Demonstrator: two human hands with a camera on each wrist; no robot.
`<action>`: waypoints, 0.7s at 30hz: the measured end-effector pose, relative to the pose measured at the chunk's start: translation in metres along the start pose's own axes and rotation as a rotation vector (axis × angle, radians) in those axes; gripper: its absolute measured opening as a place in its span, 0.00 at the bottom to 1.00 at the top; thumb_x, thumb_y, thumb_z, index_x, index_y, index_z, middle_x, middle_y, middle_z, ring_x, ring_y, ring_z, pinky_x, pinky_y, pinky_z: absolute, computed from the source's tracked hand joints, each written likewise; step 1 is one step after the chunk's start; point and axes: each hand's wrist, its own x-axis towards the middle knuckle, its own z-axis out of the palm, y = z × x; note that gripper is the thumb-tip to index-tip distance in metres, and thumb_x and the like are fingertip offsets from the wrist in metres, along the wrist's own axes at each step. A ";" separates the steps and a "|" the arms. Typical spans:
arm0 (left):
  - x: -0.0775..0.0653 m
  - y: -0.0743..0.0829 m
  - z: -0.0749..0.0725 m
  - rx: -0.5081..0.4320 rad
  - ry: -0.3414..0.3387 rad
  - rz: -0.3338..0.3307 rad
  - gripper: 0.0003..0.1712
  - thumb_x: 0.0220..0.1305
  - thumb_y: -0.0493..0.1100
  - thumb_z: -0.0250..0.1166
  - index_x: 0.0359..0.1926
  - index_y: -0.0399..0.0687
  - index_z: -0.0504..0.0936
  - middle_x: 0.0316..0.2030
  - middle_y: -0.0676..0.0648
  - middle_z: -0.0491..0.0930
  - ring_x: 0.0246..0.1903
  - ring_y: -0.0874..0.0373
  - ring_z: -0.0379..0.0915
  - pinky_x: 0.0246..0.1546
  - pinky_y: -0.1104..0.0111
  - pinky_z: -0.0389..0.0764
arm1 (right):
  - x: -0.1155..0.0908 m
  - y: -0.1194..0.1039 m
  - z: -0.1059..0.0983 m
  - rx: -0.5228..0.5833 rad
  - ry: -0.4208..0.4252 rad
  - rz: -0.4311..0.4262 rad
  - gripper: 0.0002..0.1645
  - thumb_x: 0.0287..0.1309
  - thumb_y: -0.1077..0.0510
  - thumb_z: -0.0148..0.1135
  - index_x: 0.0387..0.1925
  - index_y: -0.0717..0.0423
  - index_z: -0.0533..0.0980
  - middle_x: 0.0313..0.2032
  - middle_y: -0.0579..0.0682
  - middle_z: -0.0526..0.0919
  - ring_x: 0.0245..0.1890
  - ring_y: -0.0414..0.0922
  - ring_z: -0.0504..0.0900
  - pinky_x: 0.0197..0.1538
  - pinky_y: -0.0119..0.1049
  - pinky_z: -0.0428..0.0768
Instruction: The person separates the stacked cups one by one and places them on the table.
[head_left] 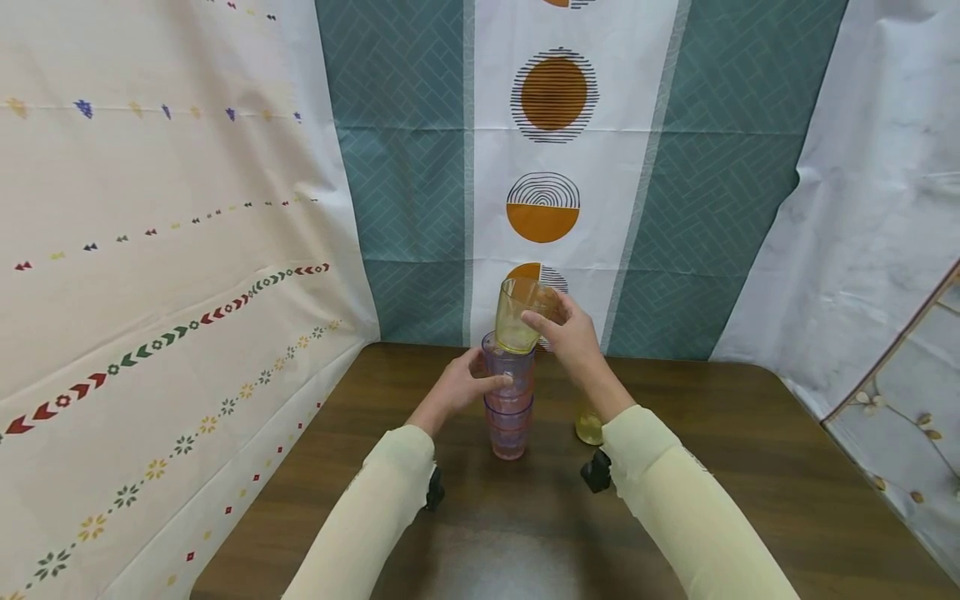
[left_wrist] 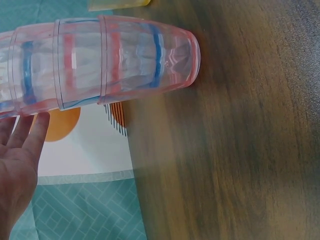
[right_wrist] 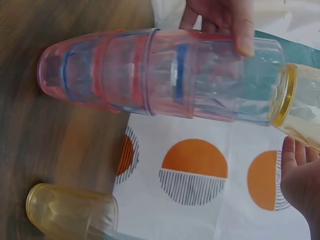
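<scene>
A tall stack of clear plastic cups, tinted pink and blue, stands upright on the table. My left hand grips it near the top, thumb across the front and fingers round the far side. In the left wrist view, the fingertips of that hand meet the side of the stack. Above, my right hand holds a clear yellow cup between thumb and fingers, slightly tilted. The base of this yellow cup is right at the mouth of the top blue cup.
Another yellow cup stands on the wooden table, right of the stack and partly behind my right forearm in the head view. A patterned cloth hangs behind the table, with a pale printed cloth along the left side.
</scene>
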 end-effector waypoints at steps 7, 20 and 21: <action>0.000 0.001 0.000 0.011 0.007 -0.003 0.47 0.52 0.65 0.74 0.69 0.55 0.69 0.62 0.47 0.75 0.63 0.48 0.69 0.62 0.50 0.71 | 0.002 -0.003 -0.018 0.048 0.016 -0.018 0.47 0.63 0.48 0.67 0.76 0.56 0.55 0.70 0.54 0.65 0.68 0.50 0.66 0.69 0.47 0.66; -0.001 0.001 0.001 0.012 0.015 0.003 0.45 0.53 0.65 0.73 0.68 0.55 0.69 0.61 0.47 0.75 0.62 0.47 0.69 0.62 0.49 0.71 | -0.001 0.006 -0.066 -0.041 0.116 0.016 0.50 0.62 0.47 0.68 0.76 0.57 0.53 0.70 0.54 0.65 0.69 0.51 0.64 0.69 0.46 0.64; -0.001 0.001 0.001 0.012 0.015 0.002 0.46 0.53 0.65 0.73 0.68 0.55 0.69 0.61 0.47 0.75 0.62 0.48 0.70 0.62 0.49 0.71 | -0.001 0.007 -0.070 -0.038 0.125 0.022 0.50 0.62 0.47 0.68 0.76 0.57 0.53 0.70 0.55 0.64 0.69 0.51 0.64 0.69 0.46 0.64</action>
